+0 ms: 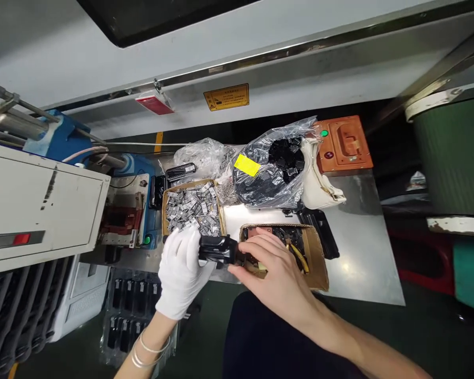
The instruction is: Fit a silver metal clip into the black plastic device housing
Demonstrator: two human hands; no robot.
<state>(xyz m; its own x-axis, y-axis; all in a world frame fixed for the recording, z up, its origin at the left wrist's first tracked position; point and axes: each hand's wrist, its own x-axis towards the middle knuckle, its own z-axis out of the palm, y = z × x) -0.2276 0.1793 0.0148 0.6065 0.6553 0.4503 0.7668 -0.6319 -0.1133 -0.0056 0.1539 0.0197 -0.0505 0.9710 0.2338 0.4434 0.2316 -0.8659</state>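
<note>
My left hand (pixel 180 271), in a white glove, grips one end of a black plastic part (pixel 218 249) above the table's front edge. My bare right hand (pixel 274 266) pinches the other end of the same part with thumb and fingers. Just behind the left hand stands a cardboard box of small silver metal pieces (pixel 192 209). Under my right hand sits a second cardboard box (pixel 314 252) with black parts and a yellow-handled tool in it.
A clear bag of black parts with a yellow label (pixel 272 163) and a white cloth (pixel 319 184) lie at the back of the metal table (pixel 359 247). An orange switch box (pixel 342 143) stands behind. A blue press machine (pixel 122 205) is at left, trays of black parts (pixel 130 310) below.
</note>
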